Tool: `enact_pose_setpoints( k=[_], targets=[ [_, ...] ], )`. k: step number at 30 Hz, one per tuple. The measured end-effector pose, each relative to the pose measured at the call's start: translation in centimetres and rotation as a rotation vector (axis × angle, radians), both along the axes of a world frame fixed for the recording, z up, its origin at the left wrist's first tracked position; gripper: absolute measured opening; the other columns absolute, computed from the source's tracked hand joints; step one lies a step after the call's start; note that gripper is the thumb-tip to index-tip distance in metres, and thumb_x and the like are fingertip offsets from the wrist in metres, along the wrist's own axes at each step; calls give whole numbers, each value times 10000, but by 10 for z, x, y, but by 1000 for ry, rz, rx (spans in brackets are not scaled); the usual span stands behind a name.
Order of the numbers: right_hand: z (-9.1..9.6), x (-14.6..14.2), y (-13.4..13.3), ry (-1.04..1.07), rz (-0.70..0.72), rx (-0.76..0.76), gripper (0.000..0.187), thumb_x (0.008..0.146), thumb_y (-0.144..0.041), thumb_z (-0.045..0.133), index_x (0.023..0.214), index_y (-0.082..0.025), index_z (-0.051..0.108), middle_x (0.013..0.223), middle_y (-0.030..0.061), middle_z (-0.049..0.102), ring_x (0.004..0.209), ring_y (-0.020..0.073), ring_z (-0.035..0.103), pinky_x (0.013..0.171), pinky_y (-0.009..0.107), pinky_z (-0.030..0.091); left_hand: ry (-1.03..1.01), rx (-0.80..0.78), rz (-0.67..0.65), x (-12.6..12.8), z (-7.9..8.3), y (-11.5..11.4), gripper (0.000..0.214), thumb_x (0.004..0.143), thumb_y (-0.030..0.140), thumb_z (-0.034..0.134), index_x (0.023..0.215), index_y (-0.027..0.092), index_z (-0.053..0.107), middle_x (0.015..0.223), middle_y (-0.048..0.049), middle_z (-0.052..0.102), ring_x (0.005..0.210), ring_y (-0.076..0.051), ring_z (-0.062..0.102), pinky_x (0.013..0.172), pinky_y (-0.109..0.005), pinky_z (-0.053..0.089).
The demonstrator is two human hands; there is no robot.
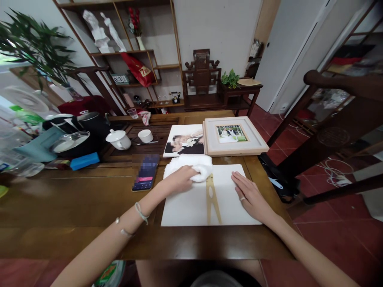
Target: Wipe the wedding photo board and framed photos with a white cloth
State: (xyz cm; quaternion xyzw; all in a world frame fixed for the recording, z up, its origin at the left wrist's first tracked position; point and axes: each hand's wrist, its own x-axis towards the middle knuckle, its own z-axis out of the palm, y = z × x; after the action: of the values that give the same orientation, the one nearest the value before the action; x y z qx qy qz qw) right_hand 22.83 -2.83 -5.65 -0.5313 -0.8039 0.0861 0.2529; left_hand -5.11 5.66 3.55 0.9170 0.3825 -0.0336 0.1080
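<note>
A white board (185,209) lies flat near the table's front edge, with a tan, compass-like two-legged shape (209,199) down its middle. My left hand (180,179) is closed around a bunched white towel (205,168), pressing it on the board's upper left part. The towel covers that corner and reaches the top of the tan shape. On the board's right side my right hand (249,197) rests flat, fingers stretched out and a ring on one of them. Whether the tan shape is printed or a separate piece, I cannot tell.
Behind the board lie a photo panel (185,150) and a framed photo (257,137). A phone (145,172) is at the left. Farther left stand a white teapot (119,139), a white cup (145,136), a blue block (85,161) and a dark lidded pot (72,149). A wooden chair (326,127) stands right.
</note>
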Motion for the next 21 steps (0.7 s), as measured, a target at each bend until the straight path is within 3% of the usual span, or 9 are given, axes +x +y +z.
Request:
enact_pose_setpoints(
  k=[2, 5, 8, 13, 15, 17, 19, 21],
  targets=[
    [-1, 0, 0, 2, 1, 7, 484, 971, -224, 339, 1454, -245, 331, 1460, 113, 454, 1389, 240, 362, 1080, 503, 363, -12, 13, 22, -16, -7, -3, 348, 702, 8, 429, 902, 139, 681, 1112, -110, 669, 1023, -247, 607, 875, -342, 480],
    [-2, 0, 0, 2, -9, 19, 477, 974, -232, 336, 1451, -244, 340, 1453, 111, 465, 1385, 241, 369, 1081, 512, 361, -91, 90, 13, -28, -19, -10, 391, 670, -4, 472, 953, 144, 697, 1413, -111, 481, 1279, -258, 460, 1044, -396, 386],
    [-3, -1, 1, 8, -20, 27, 478, 974, -245, 337, 1452, -259, 342, 1448, 102, 473, 1377, 245, 383, 1077, 519, 365, -148, 147, -28, -30, -28, -25, 402, 661, -16, 521, 959, 171, 715, 1479, -89, 398, 1375, -248, 347, 1121, -431, 290],
    [-1, -1, 0, 6, -17, 13, 476, 974, -252, 342, 1450, -262, 342, 1452, 98, 468, 1380, 239, 378, 1079, 515, 364, -77, 63, -90, -27, -25, -89, 256, 750, 122, 663, 958, 254, 731, 1495, -79, 371, 1364, -274, 367, 1090, -465, 311],
    [-1, -1, 0, -1, -21, 7, 474, 972, -252, 349, 1446, -252, 349, 1451, 104, 468, 1383, 242, 373, 1083, 521, 356, -55, 66, -166, -27, -24, -119, 105, 762, 236, 706, 861, 229, 739, 1513, -95, 335, 1376, -303, 337, 1086, -470, 302],
    [-1, -1, 0, -4, -26, 3, 470, 972, -252, 352, 1442, -245, 356, 1451, 109, 468, 1384, 247, 371, 1083, 527, 353, -55, 93, -215, -29, -24, -137, 116, 758, 279, 722, 849, 209, 733, 1517, -108, 322, 1387, -305, 313, 1090, -455, 291],
    [-1, -1, 0, -2, -27, 4, 469, 972, -257, 352, 1442, -250, 358, 1452, 107, 467, 1383, 248, 373, 1077, 525, 361, -61, 112, -209, -31, -26, -137, 130, 762, 269, 719, 879, 213, 733, 1524, -95, 309, 1394, -288, 304, 1089, -432, 294],
    [-1, -1, 0, 2, -28, 10, 471, 972, -263, 352, 1443, -256, 358, 1453, 103, 467, 1381, 249, 376, 1073, 521, 368, -73, 112, -157, -33, -27, -120, 149, 781, 244, 699, 925, 238, 736, 1529, -72, 303, 1390, -270, 318, 1079, -412, 313]
  ],
)
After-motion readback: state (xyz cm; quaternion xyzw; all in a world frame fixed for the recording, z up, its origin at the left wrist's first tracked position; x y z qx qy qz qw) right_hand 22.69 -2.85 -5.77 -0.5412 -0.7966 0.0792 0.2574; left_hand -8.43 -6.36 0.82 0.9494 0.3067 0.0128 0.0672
